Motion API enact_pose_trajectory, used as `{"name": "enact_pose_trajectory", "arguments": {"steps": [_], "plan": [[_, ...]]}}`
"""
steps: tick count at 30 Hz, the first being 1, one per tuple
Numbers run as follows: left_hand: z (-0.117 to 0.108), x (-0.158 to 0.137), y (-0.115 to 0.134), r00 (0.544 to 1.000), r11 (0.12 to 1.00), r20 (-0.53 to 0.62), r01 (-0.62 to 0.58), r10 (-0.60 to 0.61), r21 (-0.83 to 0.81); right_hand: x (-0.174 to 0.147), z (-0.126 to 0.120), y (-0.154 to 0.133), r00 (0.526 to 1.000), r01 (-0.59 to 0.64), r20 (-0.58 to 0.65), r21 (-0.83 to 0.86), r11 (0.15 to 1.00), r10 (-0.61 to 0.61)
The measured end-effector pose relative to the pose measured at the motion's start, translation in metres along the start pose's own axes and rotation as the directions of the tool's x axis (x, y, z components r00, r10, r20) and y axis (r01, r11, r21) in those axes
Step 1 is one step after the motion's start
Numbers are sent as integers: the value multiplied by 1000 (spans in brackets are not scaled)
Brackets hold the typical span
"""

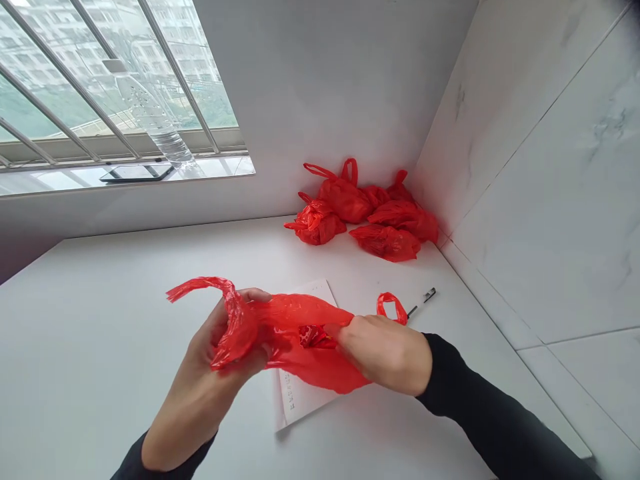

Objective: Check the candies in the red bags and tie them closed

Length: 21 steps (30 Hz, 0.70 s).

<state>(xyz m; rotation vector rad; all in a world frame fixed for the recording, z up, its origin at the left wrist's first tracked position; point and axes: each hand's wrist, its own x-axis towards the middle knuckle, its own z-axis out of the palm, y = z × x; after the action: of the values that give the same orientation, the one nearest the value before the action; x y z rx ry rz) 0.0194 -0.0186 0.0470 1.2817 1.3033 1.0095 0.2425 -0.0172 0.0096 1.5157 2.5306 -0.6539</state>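
Observation:
A thin red plastic bag [310, 373] is stretched between my two hands above the white table. My left hand [235, 347] is closed around its gathered left end, and one handle strip hangs out over the wrist side. At the bag's right part, my right hand [383, 350] grips the plastic near the opening, its fingertips partly inside. Within the opening shows a small shiny red packet [315, 337] with a pattern; whether my right fingers touch it I cannot tell. Beyond my right hand a red handle loop [393, 308] sticks up.
Several filled red plastic bags [345, 200] are heaped in the table's back right corner. Under the held bag lies a printed sheet of paper [295, 400], with a pen [423, 302] to its right. On the sill stand a water bottle [157, 123] and a dark flat device [137, 174].

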Motion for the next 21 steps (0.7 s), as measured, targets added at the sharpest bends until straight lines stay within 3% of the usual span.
{"name": "enact_pose_trajectory", "arguments": {"steps": [5, 10, 16, 21], "plan": [[7, 2, 7, 987, 975, -28, 153, -159, -163, 19, 24, -3, 997, 29, -67, 21, 999, -27], [9, 5, 9, 978, 977, -36, 208, -206, 51, 53, 44, -6, 975, -32, -217, 104, 994, 54], [-5, 13, -11, 993, 874, -109, 10, 49, 485, 53, 39, -4, 967, -34, -249, 100, 994, 58], [-14, 16, -26, 923, 711, -193, -112, 334, 694, 43, 33, -4, 971, -63, -225, 62, 996, 75]]}}
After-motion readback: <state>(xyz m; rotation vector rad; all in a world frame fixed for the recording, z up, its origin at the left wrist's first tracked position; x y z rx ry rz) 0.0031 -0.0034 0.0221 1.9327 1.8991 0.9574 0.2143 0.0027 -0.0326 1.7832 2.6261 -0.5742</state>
